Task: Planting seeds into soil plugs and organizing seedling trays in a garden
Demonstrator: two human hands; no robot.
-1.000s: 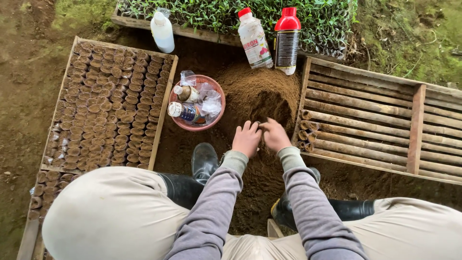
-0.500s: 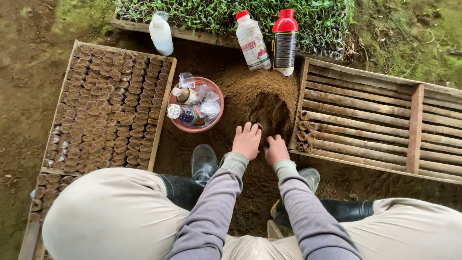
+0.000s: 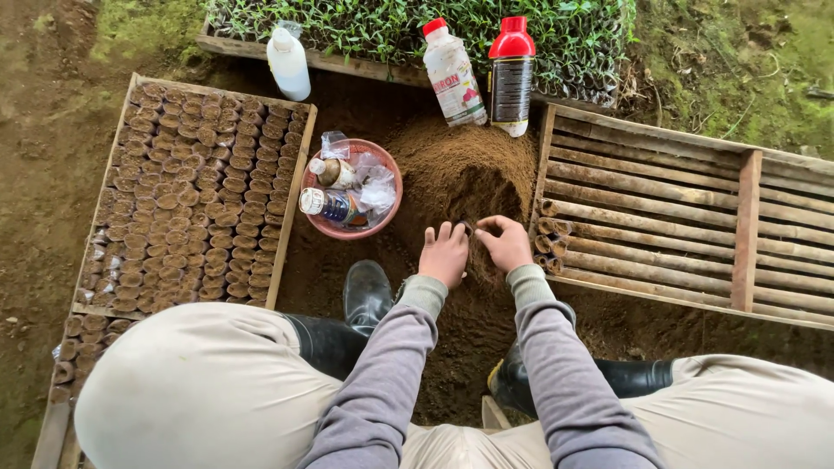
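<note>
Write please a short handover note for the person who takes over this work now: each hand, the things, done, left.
Left hand: open, flat on the brown soil heap.
Right hand: fingers curled, pinching soil; whether it holds anything else cannot be told.
Done: left wooden tray is full of small soil-filled pots.
Left: right slatted wooden tray holds only a few pots at its near-left edge.

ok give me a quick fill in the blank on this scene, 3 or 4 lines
1. Both hands, left hand and right hand, rest on a mound of ____.
2. The pink bowl lies between the soil heap and the tray of filled ____ on the person's left.
3. The black bottle has a ____ cap.
4. The slatted crate on the right holds only a few pots at its ____ end.

Missing words: soil; pots; red; left
</note>
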